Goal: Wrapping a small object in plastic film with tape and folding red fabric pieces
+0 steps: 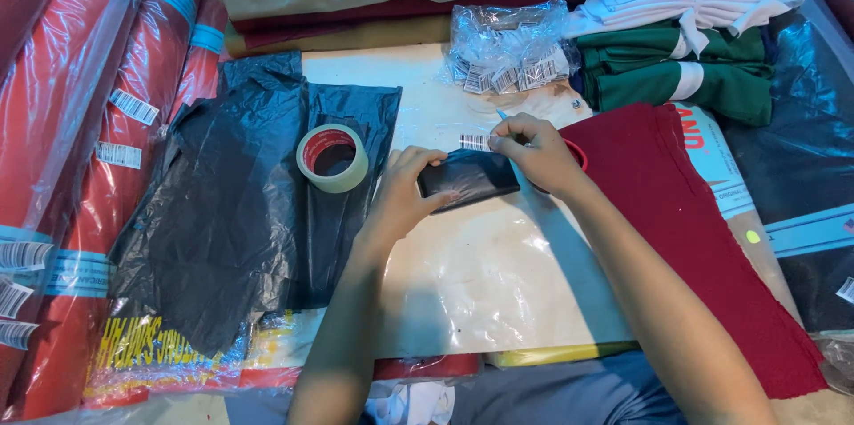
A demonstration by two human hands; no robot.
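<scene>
A pale table top (498, 265) under clear plastic sheet is carrying the lot — black plastic bag (240, 212) lying flat on the left w/ a tape roll (333, 158) sitting on its edge. Dark red cloth (685, 212) is draping over the right side. At the back, a clear packet of barcode tags (509, 52) is lying — folded green & white garments (685, 60) beside it.

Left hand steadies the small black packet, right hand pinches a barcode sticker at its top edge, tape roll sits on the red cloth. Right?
Not quite. The head view shows the tape roll lying on the black plastic bag, not on the red cloth. The rest holds: the left hand steadies the small black packet, and the right hand pinches a barcode sticker at its top edge.
</scene>
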